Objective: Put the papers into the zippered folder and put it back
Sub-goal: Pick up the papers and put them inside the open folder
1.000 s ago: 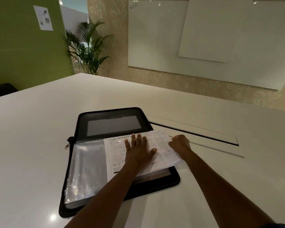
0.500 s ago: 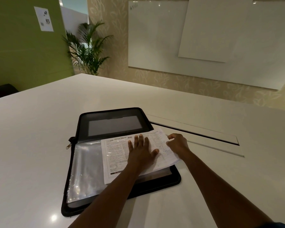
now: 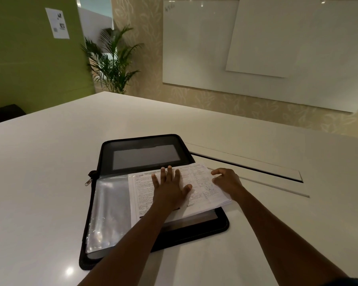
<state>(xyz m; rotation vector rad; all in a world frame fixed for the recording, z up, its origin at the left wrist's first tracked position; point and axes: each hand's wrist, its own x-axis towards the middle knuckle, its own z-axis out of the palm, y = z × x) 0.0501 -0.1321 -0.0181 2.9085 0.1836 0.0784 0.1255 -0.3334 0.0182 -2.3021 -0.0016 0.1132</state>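
A black zippered folder (image 3: 145, 145) lies open on the white table (image 3: 39, 172), its far flap flat and a clear plastic sleeve (image 3: 108, 211) over its near half. A stack of printed papers (image 3: 203, 190) rests across the near half, overhanging the folder's right edge. My left hand (image 3: 170, 188) lies flat on the papers, fingers spread. At the stack's right edge, my right hand (image 3: 225, 180) has its fingers curled against the papers. The zipper pull (image 3: 88, 182) hangs at the folder's left side.
A long recessed slot with a flap (image 3: 256, 170) runs across the table just right of the folder. The table's far edge lies behind the folder. Beyond it are a potted palm (image 3: 112, 65), a green wall and whiteboards (image 3: 256, 48).
The papers have slid a little leftward over the plastic sleeve under both hands. My right hand moved from the stack's top right corner to its right edge.
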